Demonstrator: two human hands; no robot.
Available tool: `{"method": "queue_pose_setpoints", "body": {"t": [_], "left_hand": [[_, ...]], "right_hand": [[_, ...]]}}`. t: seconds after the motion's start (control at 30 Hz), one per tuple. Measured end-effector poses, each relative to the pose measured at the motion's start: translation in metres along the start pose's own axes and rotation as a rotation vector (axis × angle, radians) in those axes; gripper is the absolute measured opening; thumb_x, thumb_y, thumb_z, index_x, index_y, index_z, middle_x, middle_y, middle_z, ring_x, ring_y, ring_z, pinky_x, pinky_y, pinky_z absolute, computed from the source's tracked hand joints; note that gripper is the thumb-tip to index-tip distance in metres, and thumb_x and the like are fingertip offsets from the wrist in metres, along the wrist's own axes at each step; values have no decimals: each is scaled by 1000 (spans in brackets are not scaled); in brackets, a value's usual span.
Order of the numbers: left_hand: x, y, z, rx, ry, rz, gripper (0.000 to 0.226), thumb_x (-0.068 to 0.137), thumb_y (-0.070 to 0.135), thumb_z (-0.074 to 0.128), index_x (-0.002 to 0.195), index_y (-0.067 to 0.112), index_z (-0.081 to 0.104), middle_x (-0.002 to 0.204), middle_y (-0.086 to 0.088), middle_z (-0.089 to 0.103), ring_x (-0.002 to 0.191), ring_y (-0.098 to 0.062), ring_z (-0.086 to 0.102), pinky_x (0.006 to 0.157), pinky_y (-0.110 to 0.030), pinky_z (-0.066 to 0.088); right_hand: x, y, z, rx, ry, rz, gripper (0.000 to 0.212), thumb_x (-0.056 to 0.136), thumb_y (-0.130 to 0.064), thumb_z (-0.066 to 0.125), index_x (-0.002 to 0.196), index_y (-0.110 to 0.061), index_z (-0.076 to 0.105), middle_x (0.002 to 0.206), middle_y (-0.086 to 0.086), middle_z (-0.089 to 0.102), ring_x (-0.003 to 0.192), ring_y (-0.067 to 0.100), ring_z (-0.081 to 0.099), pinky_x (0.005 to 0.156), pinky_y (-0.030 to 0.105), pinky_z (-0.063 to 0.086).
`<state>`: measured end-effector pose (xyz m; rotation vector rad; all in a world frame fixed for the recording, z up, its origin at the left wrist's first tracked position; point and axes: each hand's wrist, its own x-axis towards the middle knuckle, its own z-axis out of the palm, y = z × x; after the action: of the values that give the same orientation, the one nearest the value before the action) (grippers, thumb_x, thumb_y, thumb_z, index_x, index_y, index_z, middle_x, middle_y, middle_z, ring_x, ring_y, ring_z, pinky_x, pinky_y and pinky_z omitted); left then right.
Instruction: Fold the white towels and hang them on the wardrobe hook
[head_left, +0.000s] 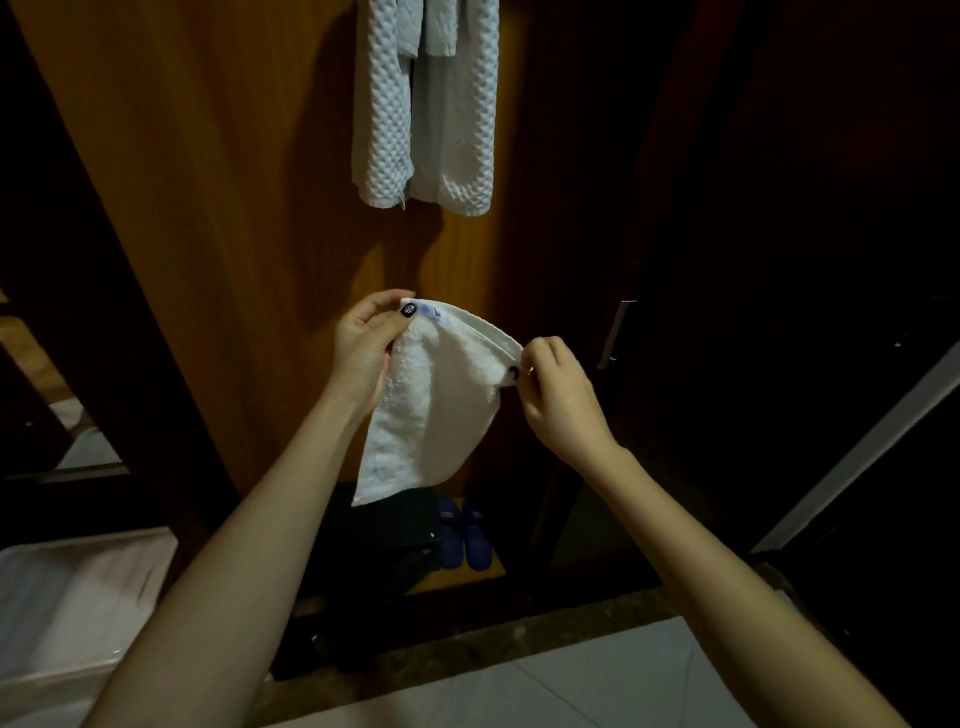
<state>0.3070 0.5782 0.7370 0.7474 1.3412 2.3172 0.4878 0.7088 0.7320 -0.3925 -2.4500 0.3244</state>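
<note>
I hold a small white towel (434, 405) up in front of the wooden wardrobe panel (218, 182). My left hand (366, 348) pinches its upper left corner, beside a small blue tag. The upper right corner is pinched by my right hand (558, 395). The towel hangs folded below both hands, its top edge sagging in a curve. Higher on the panel hangs a white waffle-textured towel (426, 104); its hook is out of frame above.
Dark folded clothes (384, 540) and a pair of blue slippers (465, 535) sit at the wardrobe's bottom. A dark door with a metal handle (615, 332) stands to the right. A white bed edge (67, 613) lies at lower left, with pale floor tiles (597, 686) below.
</note>
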Motion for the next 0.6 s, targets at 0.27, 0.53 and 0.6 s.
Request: {"method": "queue_pose_setpoints", "body": {"t": [0.27,0.53,0.6], "left_hand": [[-5,-3,-8,316,36,141,16,87,8,67,92,24,68,91,0,72,87,-11,69,70,-22,53],[-5,8,-7,488,40,287,15,84,3,70,89,17,67,89,7,67,82,6,64,72,-12,51],[-5,9,-5,524,33,320,17,82,1,71,88,16,66,86,8,65,78,8,62,71,-10,49]], "right_hand": [[20,9,-29,125,-92,47,10,95,-13,57,104,-8,56,95,3,59,86,15,53,67,24,38],[37,16,-49,183,-144,66,9,95,-23,60,90,-17,57,85,-4,63,76,7,61,62,23,45],[41,17,-47,183,-67,102,11,94,-23,60,85,-19,55,79,-4,62,73,12,61,60,28,45]]}}
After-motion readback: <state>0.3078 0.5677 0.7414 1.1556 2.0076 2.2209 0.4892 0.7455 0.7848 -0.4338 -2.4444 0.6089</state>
